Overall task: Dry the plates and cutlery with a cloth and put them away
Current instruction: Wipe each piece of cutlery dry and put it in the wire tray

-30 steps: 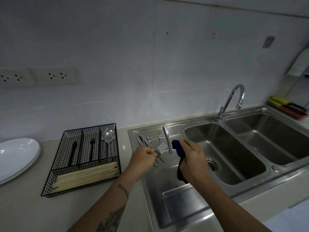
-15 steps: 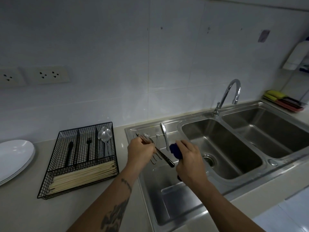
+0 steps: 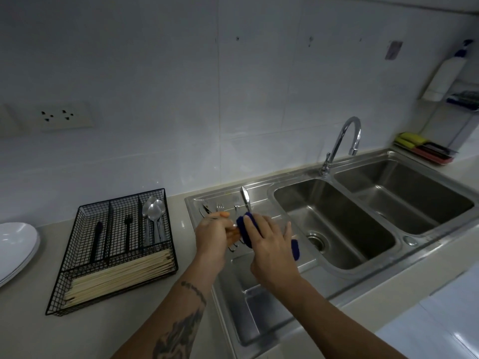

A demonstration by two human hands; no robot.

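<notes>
Head view shows us over the sink's draining board (image 3: pixel 259 307), both hands meeting just above it. Our left hand (image 3: pixel 213 235) is curled round the handle end of a piece of cutlery; which piece we cannot tell, since the rest is buried in the blue cloth (image 3: pixel 245 229). Our right hand (image 3: pixel 269 244) wraps that cloth around the metal, fingers folded over it. More cutlery, a knife (image 3: pixel 245 200) among it, lies on the board just behind our hands. We judge the piece light, stiff and slick while wet, so we would keep hold at the handle and let the soft cloth do the rubbing, minding any tines or blade inside the fold. The wire cutlery tray (image 3: pixel 77 288) sits on the counter to our left, near the board's edge, with spoons (image 3: pixel 154 213) and chopsticks (image 3: pixel 116 275) already in it and white plates (image 3: pixel 15 244) beyond; the counter between looks open enough for a short carry over the sink rim
</notes>
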